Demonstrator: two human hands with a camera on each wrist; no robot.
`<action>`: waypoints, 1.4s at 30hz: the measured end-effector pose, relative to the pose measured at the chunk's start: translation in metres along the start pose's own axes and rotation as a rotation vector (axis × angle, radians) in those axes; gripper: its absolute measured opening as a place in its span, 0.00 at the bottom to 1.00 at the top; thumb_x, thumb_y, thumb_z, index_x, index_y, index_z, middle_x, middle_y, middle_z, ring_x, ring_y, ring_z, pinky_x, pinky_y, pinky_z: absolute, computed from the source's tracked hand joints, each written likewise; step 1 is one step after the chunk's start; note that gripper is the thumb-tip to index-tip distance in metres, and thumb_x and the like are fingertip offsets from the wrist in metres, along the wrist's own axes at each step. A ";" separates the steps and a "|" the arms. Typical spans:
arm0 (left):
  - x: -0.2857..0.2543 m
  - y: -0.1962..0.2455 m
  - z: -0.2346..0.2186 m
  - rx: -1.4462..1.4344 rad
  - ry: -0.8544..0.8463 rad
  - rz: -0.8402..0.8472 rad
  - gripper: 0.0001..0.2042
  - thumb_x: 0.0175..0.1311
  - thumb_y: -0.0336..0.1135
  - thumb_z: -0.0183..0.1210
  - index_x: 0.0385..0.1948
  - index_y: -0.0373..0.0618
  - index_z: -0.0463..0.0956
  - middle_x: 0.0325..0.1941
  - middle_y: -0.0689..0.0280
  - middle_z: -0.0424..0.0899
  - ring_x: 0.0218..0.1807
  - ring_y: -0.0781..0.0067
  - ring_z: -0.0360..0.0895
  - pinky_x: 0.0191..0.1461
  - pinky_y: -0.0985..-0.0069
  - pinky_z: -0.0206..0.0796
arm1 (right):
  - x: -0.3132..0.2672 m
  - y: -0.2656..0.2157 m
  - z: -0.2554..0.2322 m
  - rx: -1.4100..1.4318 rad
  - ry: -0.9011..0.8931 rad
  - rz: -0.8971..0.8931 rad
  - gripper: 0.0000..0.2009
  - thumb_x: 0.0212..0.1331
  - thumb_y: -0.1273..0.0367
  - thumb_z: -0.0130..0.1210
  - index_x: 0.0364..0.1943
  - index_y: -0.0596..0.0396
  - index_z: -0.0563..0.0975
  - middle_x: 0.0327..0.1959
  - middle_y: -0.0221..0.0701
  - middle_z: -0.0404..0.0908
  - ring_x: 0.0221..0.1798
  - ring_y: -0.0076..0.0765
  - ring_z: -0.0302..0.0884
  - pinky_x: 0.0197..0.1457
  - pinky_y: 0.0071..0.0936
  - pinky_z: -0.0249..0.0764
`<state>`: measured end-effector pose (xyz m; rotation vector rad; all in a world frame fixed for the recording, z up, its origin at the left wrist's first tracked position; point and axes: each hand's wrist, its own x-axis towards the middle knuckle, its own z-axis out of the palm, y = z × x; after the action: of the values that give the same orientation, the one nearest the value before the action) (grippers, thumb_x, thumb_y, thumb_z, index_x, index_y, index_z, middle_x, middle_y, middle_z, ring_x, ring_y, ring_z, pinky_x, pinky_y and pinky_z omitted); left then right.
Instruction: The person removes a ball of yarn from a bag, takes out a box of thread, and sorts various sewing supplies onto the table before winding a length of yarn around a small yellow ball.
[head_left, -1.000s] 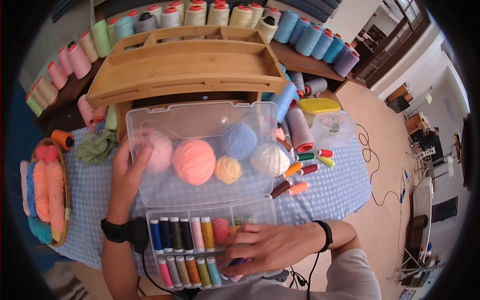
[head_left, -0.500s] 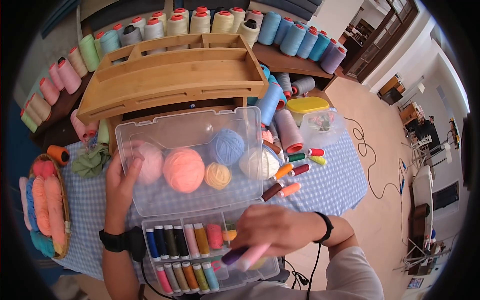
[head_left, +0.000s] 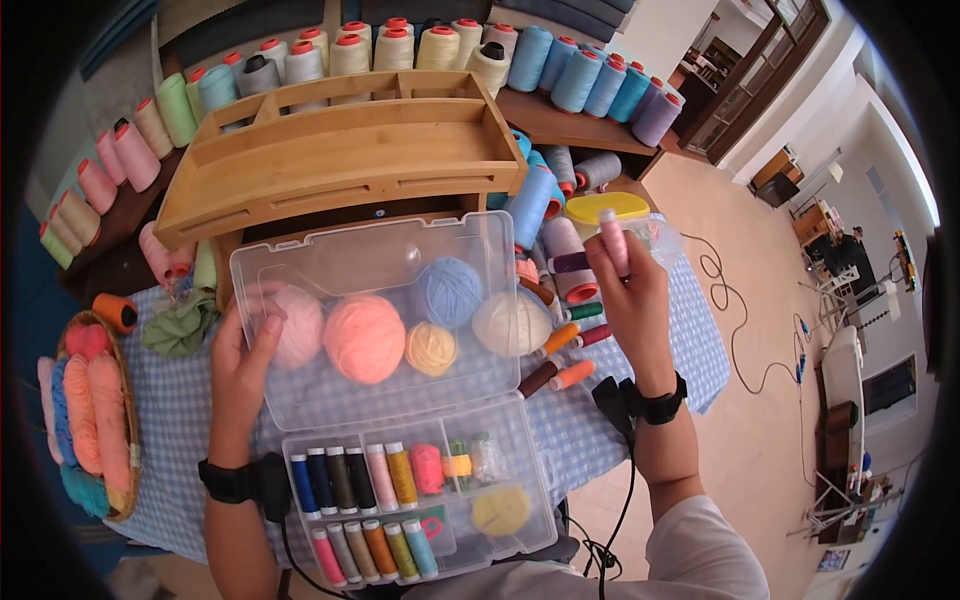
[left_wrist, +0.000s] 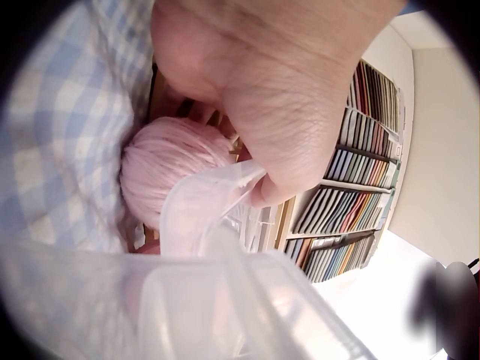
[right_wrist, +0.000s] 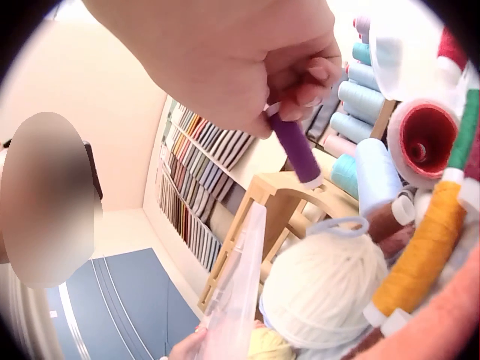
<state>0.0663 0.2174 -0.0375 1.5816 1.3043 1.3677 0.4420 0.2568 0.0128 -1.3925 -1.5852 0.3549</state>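
With its thumb and fingers my left hand [head_left: 240,355] grips the left edge of the clear plastic lid [head_left: 345,255], which is tilted up from its box. Through the lid show several yarn balls, among them a pink one [left_wrist: 169,169] close by the left fingers. In the lower box [head_left: 470,420] are two rows of thread spools, small coloured bundles and a round yellow item [head_left: 502,510]. My right hand [head_left: 640,310], raised over the right side of the table, pinches a light pink spool [head_left: 613,243] and a purple spool [right_wrist: 296,150].
Loose spools, including an orange one [head_left: 573,375], lie below the right hand. A wooden organizer [head_left: 340,150] stands behind the lid, a yellow-lidded container [head_left: 590,207] at right. A basket [head_left: 130,440] of yarn sits at left. Large thread cones [head_left: 575,80] line the back shelf.
My right hand has lifted the pink and purple spools out of the lower box and carried them up and right, over the loose spools. The left hand still holds the lid.
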 end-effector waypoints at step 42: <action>-0.001 0.003 0.001 -0.026 0.006 -0.035 0.07 0.65 0.32 0.54 0.37 0.38 0.75 0.55 0.64 0.76 0.49 0.77 0.70 0.52 0.80 0.62 | 0.024 0.028 -0.059 -0.265 0.099 0.163 0.16 0.59 0.68 0.61 0.46 0.66 0.77 0.20 0.30 0.74 0.23 0.21 0.68 0.28 0.22 0.65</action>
<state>0.0680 0.2163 -0.0356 1.5314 1.3065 1.3635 0.5086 0.2649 0.0325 -1.7221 -1.4809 0.1722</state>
